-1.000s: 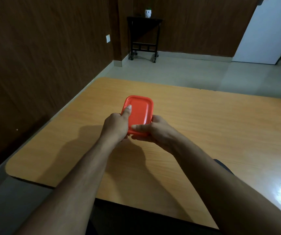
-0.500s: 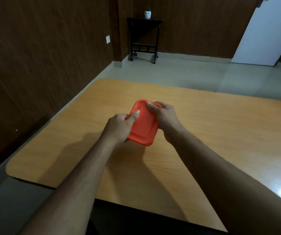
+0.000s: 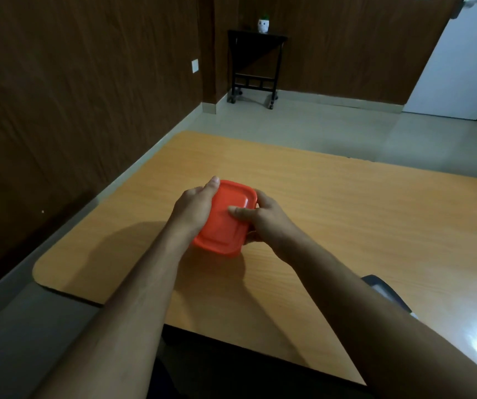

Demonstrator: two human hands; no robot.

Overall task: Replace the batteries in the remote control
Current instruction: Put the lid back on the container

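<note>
I have one red box [image 3: 225,223] between my two hands, held just over the table [image 3: 346,214] near its left side. My left hand [image 3: 194,208] grips its left edge, thumb lying along the rim. My right hand [image 3: 263,223] grips the right edge with its thumb pressed flat on the lid. Both grips are clenched on the box, and the lid is on.

No remote and no batteries are in sight; I judge they may be inside, but I cannot tell. One dark thing [image 3: 386,292] peeks out past my right forearm, too hidden to name.

What could go wrong: if the lid pops free suddenly while I pry, the box could jerk and spill its contents onto the table or off its left edge. Tilting it as it opens would do the same. A thumb slipping off the smooth lid would cost me the hold.
</note>
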